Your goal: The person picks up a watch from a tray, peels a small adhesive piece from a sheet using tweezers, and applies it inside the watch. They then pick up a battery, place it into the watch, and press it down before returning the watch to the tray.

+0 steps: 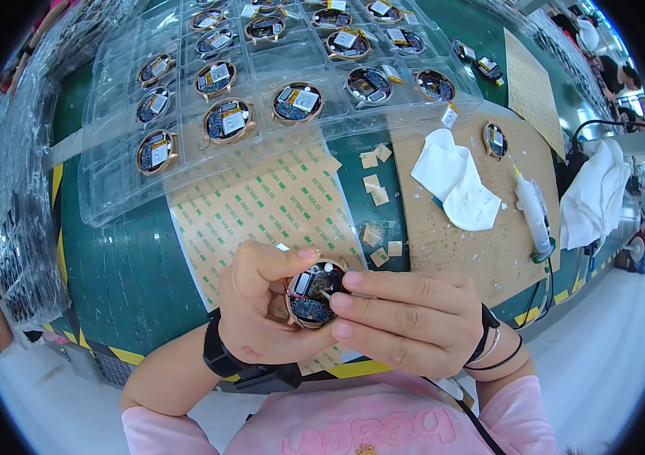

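Near the front edge of the bench, my left hand (258, 303) is closed around a round watch case (312, 309) with a gold-coloured rim. Its open side faces up, showing a blue circuit board and small parts inside. The fingers of my right hand (413, 315) are close together over the case's right side, the fingertips at its rim and interior. A thin pointed tip shows by those fingertips inside the case; whether they pinch something is too small to tell. Below both hands lies a sheet of printed tan adhesive backing (262, 205).
A clear plastic tray (129, 171) with several open watch cases covers the back. Small tan squares (375, 189) lie right of the sheet. Farther right, a brown board (436, 250) bears white cloths (455, 182), another watch case (495, 140) and a white corded pen-like tool (533, 212).
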Demonstrator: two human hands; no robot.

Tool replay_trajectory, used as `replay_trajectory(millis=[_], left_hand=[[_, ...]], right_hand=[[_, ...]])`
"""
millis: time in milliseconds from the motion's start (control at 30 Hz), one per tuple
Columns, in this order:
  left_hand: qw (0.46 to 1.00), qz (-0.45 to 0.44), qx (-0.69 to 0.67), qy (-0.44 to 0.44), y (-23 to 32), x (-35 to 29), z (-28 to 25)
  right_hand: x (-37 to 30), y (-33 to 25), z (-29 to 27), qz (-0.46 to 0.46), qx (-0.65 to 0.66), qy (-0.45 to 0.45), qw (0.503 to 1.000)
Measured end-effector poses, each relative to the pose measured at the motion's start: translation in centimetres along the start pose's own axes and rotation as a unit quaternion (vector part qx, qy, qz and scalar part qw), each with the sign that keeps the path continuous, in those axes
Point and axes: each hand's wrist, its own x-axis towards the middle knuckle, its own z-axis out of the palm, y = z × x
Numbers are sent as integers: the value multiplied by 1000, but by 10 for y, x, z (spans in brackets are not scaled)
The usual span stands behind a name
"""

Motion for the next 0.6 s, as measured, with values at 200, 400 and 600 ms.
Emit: replay_trajectory(millis=[200, 400, 600], left_hand=[[999, 12, 29, 22, 1, -5, 0], [999, 18, 42, 23, 7, -5, -3], [998, 23, 44, 24, 11, -4, -3]], right_hand=[[2, -7, 0, 7, -2, 5, 1000], [3, -10, 1, 10, -2, 7, 1000], [3, -13, 2, 18, 14, 7, 1000]])
